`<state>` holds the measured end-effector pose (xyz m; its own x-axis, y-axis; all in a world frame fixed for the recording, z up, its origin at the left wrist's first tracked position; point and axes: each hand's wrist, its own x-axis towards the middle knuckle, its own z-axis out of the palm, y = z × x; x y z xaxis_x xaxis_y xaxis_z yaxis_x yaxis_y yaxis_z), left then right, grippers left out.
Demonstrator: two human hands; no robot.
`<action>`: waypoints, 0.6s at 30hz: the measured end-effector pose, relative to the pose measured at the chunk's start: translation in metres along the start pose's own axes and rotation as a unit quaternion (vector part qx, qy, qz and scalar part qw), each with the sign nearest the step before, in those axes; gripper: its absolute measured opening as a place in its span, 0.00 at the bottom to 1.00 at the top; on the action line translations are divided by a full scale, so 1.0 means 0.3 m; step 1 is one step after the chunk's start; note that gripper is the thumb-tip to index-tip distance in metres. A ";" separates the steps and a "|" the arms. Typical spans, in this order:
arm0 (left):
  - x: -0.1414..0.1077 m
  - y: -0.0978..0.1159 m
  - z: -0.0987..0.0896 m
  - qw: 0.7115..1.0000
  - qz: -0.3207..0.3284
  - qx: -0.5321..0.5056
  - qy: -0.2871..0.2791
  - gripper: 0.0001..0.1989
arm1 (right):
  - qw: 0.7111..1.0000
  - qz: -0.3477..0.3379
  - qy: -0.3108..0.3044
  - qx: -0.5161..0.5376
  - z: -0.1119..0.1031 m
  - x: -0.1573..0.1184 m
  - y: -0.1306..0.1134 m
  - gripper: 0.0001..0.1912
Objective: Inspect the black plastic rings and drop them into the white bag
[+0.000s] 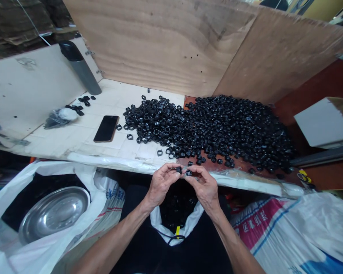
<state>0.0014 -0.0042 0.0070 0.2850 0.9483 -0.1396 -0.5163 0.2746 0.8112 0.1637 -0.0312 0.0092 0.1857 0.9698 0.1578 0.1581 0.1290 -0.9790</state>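
My left hand (pixel 161 182) pinches a small black ring-shaped part (pixel 178 169) between thumb and fingertips. Close beside it, my right hand (pixel 203 185) grips another black ring (pixel 188 172), its fingers closed on it. Both hands meet over the front edge of the table, just above an open white bag (pixel 157 220) in my lap that has black parts inside. Beyond my hands lies a large pile of similar black rings (pixel 231 129), with several loose ones at its near edge. Whether the two held parts touch is too small to tell.
A phone (pixel 106 128) lies left of the pile, a grey bottle (pixel 84 70) behind it. A plastic bag (pixel 55 118) rests farther left. Wooden boards (pixel 160 42) wall the back. A metal bowl (pixel 55 215) sits in a sack at left; a white box (pixel 324 123) stands right.
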 end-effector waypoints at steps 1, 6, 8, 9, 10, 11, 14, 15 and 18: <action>-0.005 0.000 0.002 1.000 0.002 -0.005 -0.001 0.15 | 1.000 -0.004 -0.002 0.011 0.000 -0.003 -0.003 0.10; -0.031 0.005 0.005 1.000 0.015 -0.014 -0.003 0.14 | 0.997 0.025 0.014 0.074 0.001 -0.019 -0.023 0.15; -0.040 0.010 0.008 1.000 0.021 0.001 -0.006 0.13 | 0.998 0.027 0.004 0.065 -0.003 -0.022 -0.031 0.12; -0.044 0.012 0.010 1.000 0.025 0.012 -0.008 0.13 | 0.998 0.027 -0.001 0.059 -0.005 -0.023 -0.034 0.11; -0.046 0.015 0.013 0.999 0.028 0.022 -0.009 0.12 | 0.998 0.025 -0.004 0.054 -0.008 -0.023 -0.037 0.10; -0.048 0.017 0.016 0.999 0.031 0.030 -0.009 0.12 | 0.998 0.022 -0.005 0.051 -0.011 -0.022 -0.040 0.09; -0.046 0.022 0.025 0.999 0.031 0.035 -0.004 0.12 | 0.999 0.017 -0.017 0.042 -0.020 -0.020 -0.049 0.08; -0.044 0.023 0.026 0.999 0.030 0.034 -0.001 0.12 | 0.999 0.022 -0.025 0.043 -0.023 -0.021 -0.051 0.08; -0.039 0.022 0.026 0.999 0.029 0.035 0.008 0.12 | 0.996 0.052 -0.048 0.062 -0.029 -0.025 -0.051 0.10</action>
<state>0.0010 -0.0147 0.0182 0.2432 0.9649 -0.0991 -0.4732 0.2072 0.8562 0.1685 -0.0423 0.0242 0.1007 0.9938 0.0479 0.0208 0.0460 -0.9987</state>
